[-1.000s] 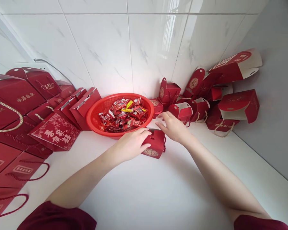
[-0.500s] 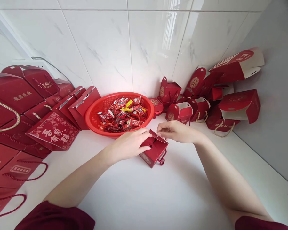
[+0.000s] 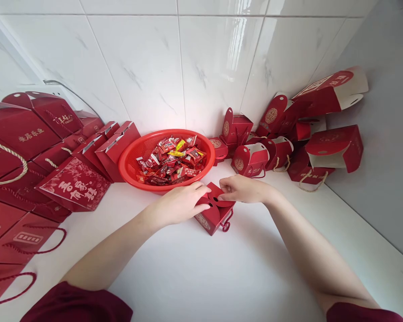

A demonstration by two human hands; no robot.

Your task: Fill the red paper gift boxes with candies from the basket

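A small red gift box [image 3: 212,221] with a gold emblem and a red rope handle stands on the white tabletop, its top flaps folded inward around dark round holes. My left hand [image 3: 183,202] grips it from the left, with the thumb over the top and the fingers at the far side. From the right, my right hand [image 3: 243,189] holds the right flap [image 3: 225,204] down, thumb on it and fingers curled. Just behind the box stands a red plastic basket [image 3: 127,178] holding many wrapped candies [image 3: 171,163].
Stacked red gift boxes [image 3: 6,197] with rope handles line the left side. A leaning box with white lettering [image 3: 75,185] is nearest the basket. At the back right, several open red boxes [image 3: 250,158] crowd against the tiled wall [image 3: 137,67] and a grey panel [image 3: 389,134].
The right flap, raised half a second ago, now lies lower across the box top. My right hand has shifted slightly left with it. My left hand keeps its hold.
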